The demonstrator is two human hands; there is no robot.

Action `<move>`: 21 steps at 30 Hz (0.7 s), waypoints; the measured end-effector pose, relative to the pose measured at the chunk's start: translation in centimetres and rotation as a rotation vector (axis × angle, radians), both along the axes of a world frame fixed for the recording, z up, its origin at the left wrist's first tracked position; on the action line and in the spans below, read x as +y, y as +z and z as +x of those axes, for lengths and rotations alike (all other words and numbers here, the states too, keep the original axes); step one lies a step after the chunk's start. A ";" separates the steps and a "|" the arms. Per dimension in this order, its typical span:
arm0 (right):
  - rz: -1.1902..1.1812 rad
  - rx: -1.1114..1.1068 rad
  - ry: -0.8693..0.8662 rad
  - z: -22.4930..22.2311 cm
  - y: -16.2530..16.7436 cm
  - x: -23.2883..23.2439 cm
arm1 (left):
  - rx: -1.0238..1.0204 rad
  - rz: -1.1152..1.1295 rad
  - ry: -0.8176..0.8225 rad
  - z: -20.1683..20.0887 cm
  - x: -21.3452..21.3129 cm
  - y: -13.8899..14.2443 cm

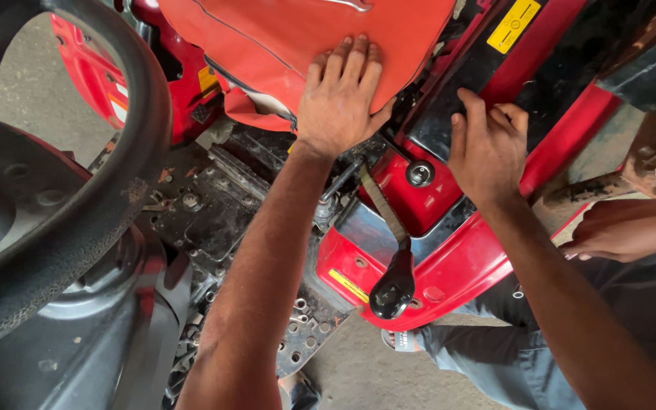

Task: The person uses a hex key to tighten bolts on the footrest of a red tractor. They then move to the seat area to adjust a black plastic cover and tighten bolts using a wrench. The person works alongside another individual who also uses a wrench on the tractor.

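— Two hands on a red machine body, both the wearer's; what's biggest in view?
— Black steering wheel at left, then the orange-red seat cushion up top.
— Left hand?
— Flat on the cushion's lower edge, fingers spread, open grip, holding nothing.
— Right hand?
— Fingers curled over the black panel beside the cushion; it looks closed on the edge, though I can't be sure.
— Smaller things?
— A black-knobbed lever below, and a round cap between the wrists
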State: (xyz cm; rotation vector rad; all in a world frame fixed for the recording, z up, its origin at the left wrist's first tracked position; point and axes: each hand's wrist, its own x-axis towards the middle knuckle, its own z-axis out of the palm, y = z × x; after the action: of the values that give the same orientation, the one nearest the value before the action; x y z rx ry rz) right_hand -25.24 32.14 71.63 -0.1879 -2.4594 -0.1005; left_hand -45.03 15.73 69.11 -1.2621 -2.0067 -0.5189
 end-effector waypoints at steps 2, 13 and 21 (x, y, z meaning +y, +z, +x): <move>-0.012 -0.004 -0.003 0.0 0.1 0.0 | -0.001 0.000 -0.001 0.0 0.0 0.0; -0.008 -0.014 -0.011 0.0 0.2 0.1 | -0.008 -0.003 0.000 -0.1 0.3 -0.2; -0.005 0.052 0.006 -0.1 0.5 0.0 | -0.038 0.005 -0.023 0.2 0.0 0.5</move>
State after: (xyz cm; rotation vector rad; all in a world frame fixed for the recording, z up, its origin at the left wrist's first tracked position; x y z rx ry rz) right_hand -25.34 32.17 72.14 -0.1831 -2.4084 -0.0860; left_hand -44.87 15.78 69.64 -1.2821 -2.0234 -0.5630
